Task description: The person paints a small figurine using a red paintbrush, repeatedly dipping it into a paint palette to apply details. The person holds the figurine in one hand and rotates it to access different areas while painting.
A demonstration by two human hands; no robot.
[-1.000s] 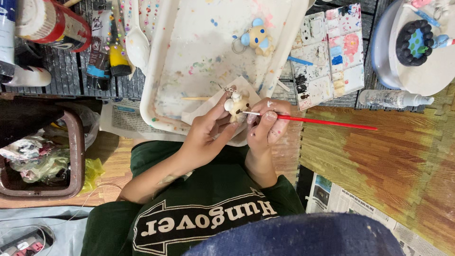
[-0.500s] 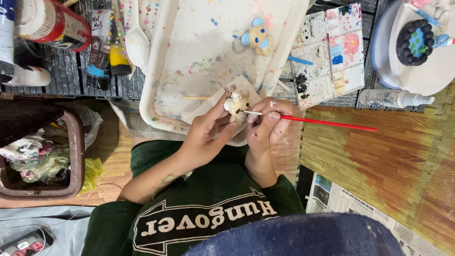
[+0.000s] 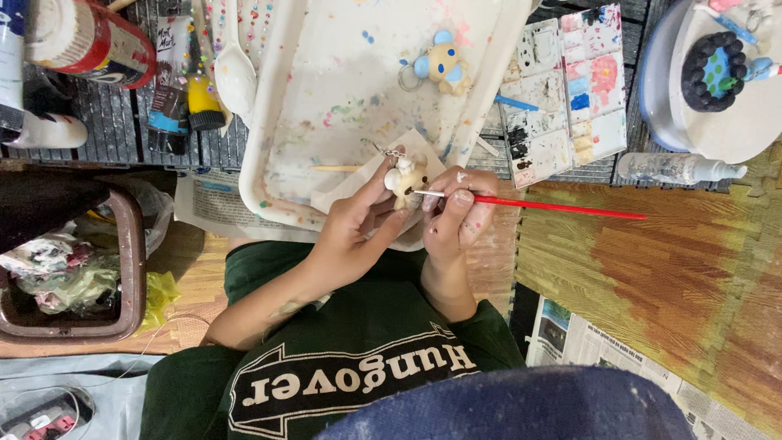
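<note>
Fingers of left hand point(image 3: 354, 236) pinch small cream figurine point(image 3: 406, 178) steady just below white tray point(image 3: 277, 106), right hand point(image 3: 456, 216) fingers gripping red brush point(image 3: 554, 206), tip on it for detail.

The paintbrush point(image 3: 554, 206) has a bright red handle with a silver ferrule. The small bear figurine point(image 3: 405, 179) is cream and tan with white ears. On the white tray point(image 3: 342, 98), speckled with pink, green and blue paint flecks, lies another bear charm point(image 3: 442, 63), pale yellow with light blue ears. The palette point(image 3: 566, 90) is white, smeared with black, blue, pink and tan. A paint tube point(image 3: 204, 102) is yellow with a black cap. The shirt point(image 3: 350, 358) is dark green with a black-and-white arrow print. The floor mat point(image 3: 652, 277) shows brown and green wood grain.
</note>
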